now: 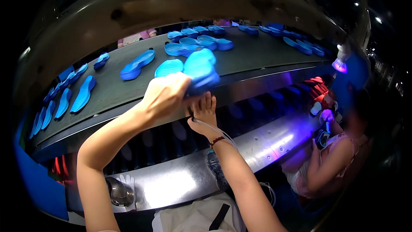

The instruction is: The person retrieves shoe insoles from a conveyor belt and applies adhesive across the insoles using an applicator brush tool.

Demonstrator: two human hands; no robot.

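Observation:
My left hand [166,92] is closed on a bright blue shoe sole [201,66], raised at the near edge of the dark conveyor belt [167,72]. Motion blurs the sole. Another blue sole [169,66] shows just behind my knuckles; whether my hand touches it I cannot tell. Below the raised sole, my right hand [204,114] has its fingers stretched upward and slightly apart. A thin white cord [210,125] runs from near its thumb along the wrist, beside a beaded bracelet [217,141]. Something small and dark by the thumb is too unclear to name.
Several blue soles [83,94] lie along the belt, with a cluster [193,46] at the far side. A metal ledge [171,180] runs before me, bearing a dark rounded object [121,192] and a white glove [128,181]. A co-worker [330,159] sits at right, beneath a lamp [340,62].

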